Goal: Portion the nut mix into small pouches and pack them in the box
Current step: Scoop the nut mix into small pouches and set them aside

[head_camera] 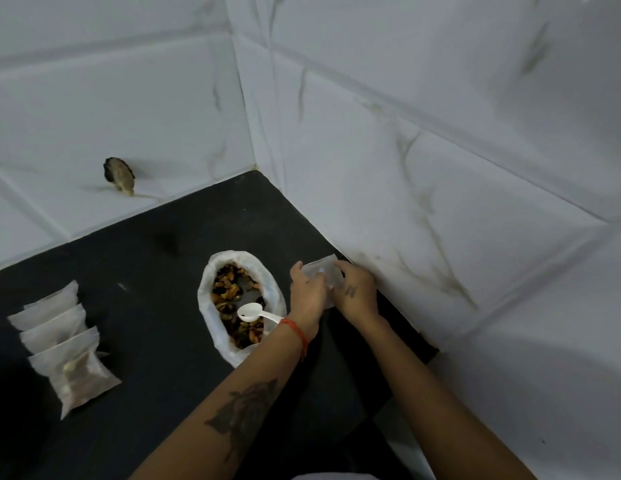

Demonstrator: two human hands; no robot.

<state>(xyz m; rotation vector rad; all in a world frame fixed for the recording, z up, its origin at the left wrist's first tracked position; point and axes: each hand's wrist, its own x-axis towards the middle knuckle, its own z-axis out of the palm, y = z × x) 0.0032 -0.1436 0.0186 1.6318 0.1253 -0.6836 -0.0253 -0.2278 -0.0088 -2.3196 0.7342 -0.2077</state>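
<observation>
Getting a new pouch ready

My left hand [307, 292] and right hand [357, 292] pinch an empty pouch [323, 271]; next I scoop nuts [233, 299] at nine o'clock

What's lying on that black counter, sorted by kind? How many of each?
Filled pouches, in a row on the left: 4
Pouch held in both hands: 1
Open bag of nut mix: 1
White spoon, resting in the bag: 1
Total: 7
</observation>
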